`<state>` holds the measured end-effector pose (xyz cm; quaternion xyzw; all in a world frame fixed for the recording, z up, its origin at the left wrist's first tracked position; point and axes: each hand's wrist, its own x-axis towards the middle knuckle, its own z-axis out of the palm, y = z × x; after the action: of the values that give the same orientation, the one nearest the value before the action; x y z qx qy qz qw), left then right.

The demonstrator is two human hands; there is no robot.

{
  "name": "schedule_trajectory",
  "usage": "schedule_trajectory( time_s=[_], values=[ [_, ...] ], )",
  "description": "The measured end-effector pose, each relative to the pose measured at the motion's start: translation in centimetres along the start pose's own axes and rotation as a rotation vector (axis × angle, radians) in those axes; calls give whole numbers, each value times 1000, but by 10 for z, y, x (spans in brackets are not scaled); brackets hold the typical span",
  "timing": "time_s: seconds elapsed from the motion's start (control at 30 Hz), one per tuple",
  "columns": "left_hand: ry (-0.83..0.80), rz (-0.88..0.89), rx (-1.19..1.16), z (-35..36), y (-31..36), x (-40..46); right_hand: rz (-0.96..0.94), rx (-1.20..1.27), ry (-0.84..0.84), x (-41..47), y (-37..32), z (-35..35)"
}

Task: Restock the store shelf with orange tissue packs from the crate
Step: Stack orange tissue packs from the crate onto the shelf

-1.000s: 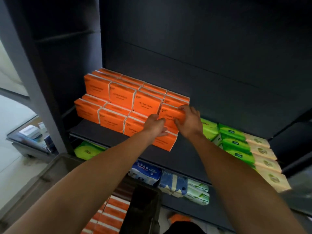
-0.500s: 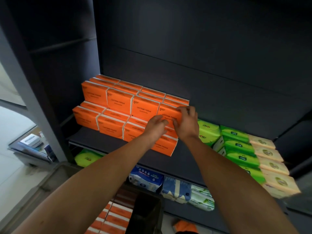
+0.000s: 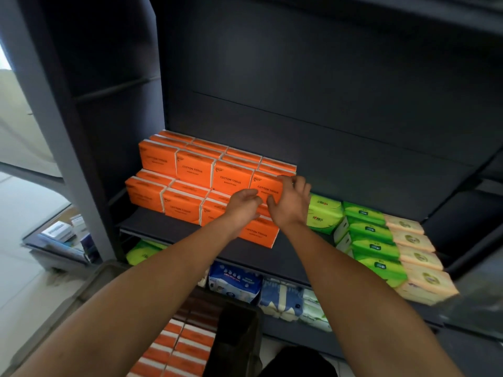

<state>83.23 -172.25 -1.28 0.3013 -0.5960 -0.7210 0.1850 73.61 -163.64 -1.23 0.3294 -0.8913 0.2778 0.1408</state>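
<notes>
Both hands set an orange pack (image 3: 268, 187) printed "COTTON TISSUE" at the right end of the upper row on the shelf (image 3: 174, 227).
The right hand (image 3: 290, 202) curls over its top and right edge; the left hand (image 3: 242, 204) touches its lower left corner, fingers loosely bent. Left of the grip, stacked packs (image 3: 194, 170) bear the same words; right of it lie green packs (image 3: 324, 213), below it the crate (image 3: 179, 346). Since a second ago, the pack sits straighter and more level with its row.

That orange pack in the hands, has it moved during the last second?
Yes. The orange pack has gone up and back, now level with the upper row of the orange stack.
</notes>
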Motion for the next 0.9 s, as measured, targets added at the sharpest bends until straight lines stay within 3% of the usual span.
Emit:
schedule_trajectory(
  time_s=[0.23, 0.47, 0.63, 0.9],
  values=[
    [76, 53, 59, -31, -11, -48, 5, 235, -100, -55, -42, 4],
    [97, -88, 155, -87, -97, -86, 134, 323, -263, -149, -53, 71],
    [107, -260, 175, -111, -170, -101, 371, 374, -413, -221, -52, 117],
    [70, -493, 431, -143, -266, -102, 966, 421, -596, -280, -32, 188]
  ],
)
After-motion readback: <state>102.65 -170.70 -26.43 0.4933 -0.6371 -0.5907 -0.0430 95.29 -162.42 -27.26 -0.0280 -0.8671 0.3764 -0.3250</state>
